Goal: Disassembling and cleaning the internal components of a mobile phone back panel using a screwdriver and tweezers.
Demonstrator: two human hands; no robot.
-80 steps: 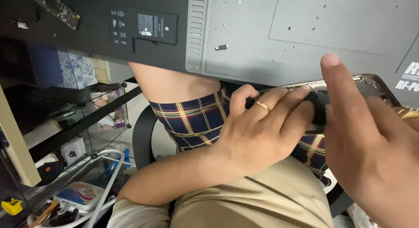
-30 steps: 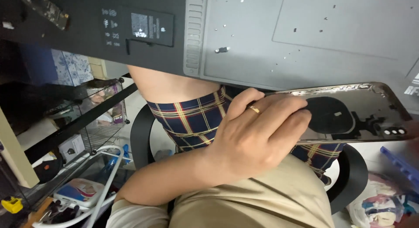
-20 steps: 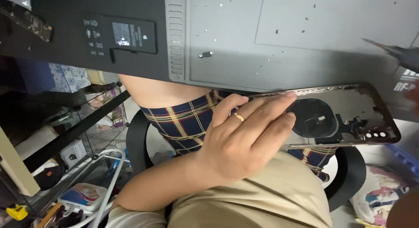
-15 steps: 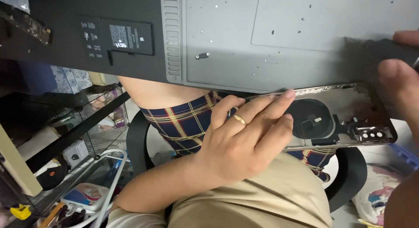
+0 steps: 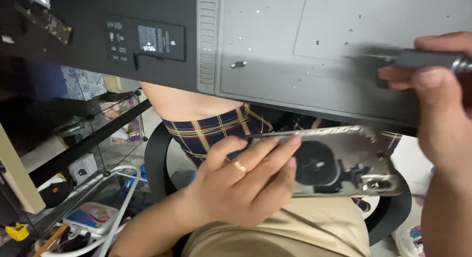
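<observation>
Since half a second ago the right hand has come lower and further in over the grey mat, and its grip is now clamped round a dark screwdriver handle whose blurred front end lies above the mat's right part. Below the mat's near edge, off the tabletop and over the lap, the left hand holds an opened silver phone housing flat, inside up, fingers spread across its left half and thumb underneath, so that grip is closed on the housing. Inside this shallow shell sit a round black coil at the middle and a metal camera bracket at the right end. Left of the mat, on the dark tabletop, lies a black rectangular battery with a pale printed label and small white marks. Tiny screws dot the mat's surface.
</observation>
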